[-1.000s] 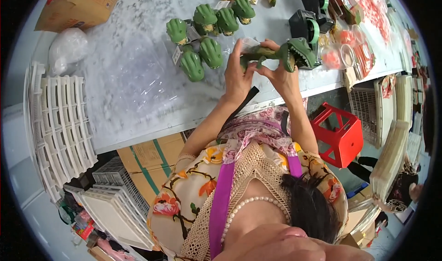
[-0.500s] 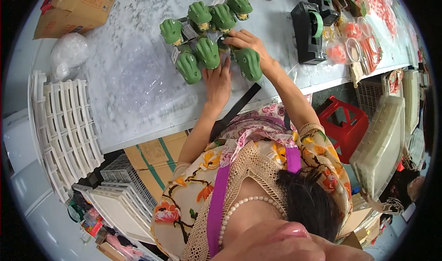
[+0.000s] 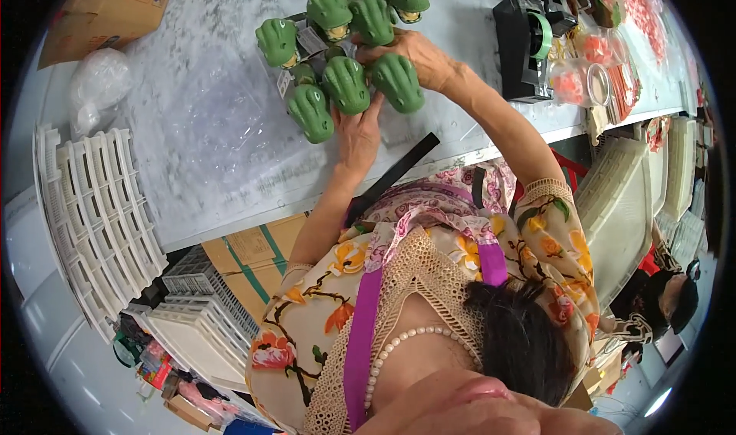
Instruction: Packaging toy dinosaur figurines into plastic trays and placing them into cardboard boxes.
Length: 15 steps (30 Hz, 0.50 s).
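Several green dinosaur-head toys (image 3: 346, 85) with ridged tops and pale mouths stand in two rows on the table. My left hand (image 3: 357, 137) is at the near side of the middle front toy, its fingers going up either side of it; the fingertips are partly hidden. From the right, my right hand (image 3: 418, 58) reaches behind the front right toy (image 3: 398, 82), fingers curled between the two rows. What its fingertips press on is hidden by the toys. White tags (image 3: 284, 82) show beside the left toys.
A tape dispenser (image 3: 524, 48) with green tape stands right of the toys, beside clear tubs (image 3: 599, 84) of pinkish pieces. Clear plastic (image 3: 222, 121) lies on the left of the table. A carton (image 3: 111, 13) and white plastic racks (image 3: 107, 213) are farther left.
The front right toy has shifted up and left, now against the middle front toy. My right hand has moved in behind it, fingers more curled. My left hand stays by the middle toy.
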Available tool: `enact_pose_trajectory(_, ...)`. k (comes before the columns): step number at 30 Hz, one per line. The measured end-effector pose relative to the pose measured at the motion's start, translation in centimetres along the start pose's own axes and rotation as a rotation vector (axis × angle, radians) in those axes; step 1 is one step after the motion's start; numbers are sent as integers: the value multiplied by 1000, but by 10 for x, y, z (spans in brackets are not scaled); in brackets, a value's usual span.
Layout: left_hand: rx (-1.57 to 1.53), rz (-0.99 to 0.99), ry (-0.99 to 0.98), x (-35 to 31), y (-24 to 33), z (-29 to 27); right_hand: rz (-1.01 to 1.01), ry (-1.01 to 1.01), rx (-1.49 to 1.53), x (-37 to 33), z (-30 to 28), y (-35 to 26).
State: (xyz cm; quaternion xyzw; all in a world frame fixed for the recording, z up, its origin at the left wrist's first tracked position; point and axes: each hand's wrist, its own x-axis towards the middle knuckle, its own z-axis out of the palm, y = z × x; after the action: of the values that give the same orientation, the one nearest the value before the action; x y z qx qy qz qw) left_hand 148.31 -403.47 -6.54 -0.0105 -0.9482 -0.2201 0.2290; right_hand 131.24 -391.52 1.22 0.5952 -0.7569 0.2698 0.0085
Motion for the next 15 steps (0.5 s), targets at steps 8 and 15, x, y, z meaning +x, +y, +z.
enact_pose_trajectory(8,-1,-11,-58,4,-2,3,-23,-43,12,7,10,20)
enact_pose_trajectory(15,-10,23,-29,6,3,0,-17,4,57,-4,10,25)
